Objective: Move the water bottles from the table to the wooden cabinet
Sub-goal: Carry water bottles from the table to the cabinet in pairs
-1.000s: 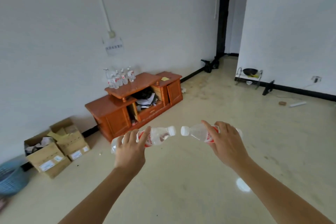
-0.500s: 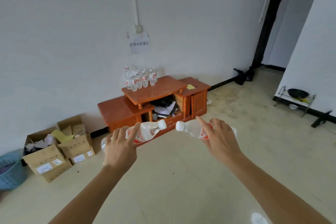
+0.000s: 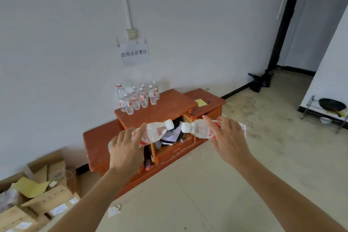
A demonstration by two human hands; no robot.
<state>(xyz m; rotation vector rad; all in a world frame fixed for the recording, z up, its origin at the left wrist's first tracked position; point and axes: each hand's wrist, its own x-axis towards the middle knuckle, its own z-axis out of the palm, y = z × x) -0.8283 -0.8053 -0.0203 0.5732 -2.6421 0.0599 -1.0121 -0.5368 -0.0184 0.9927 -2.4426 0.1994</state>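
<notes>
My left hand (image 3: 127,151) grips a clear water bottle (image 3: 153,133) with a red label, held sideways with its white cap pointing right. My right hand (image 3: 228,140) grips a second water bottle (image 3: 197,128), cap pointing left, so the two caps nearly meet. Both hands hover in front of the low orange wooden cabinet (image 3: 169,108) against the white wall. Several water bottles (image 3: 138,97) stand in a cluster at the back left of its raised top. Clutter fills the cabinet's open middle shelf behind my hands.
Open cardboard boxes (image 3: 37,192) sit on the floor at the left by the wall. A paper sign (image 3: 134,53) hangs above the cabinet. A yellow note (image 3: 201,102) lies on the cabinet's right section. A wire rack with a black pan (image 3: 331,105) stands at the right; a dark doorway (image 3: 286,24) lies beyond.
The cabinet has grown larger and shifted toward the centre as I came closer. Both hands keep the same hold on their bottles, caps facing each other.
</notes>
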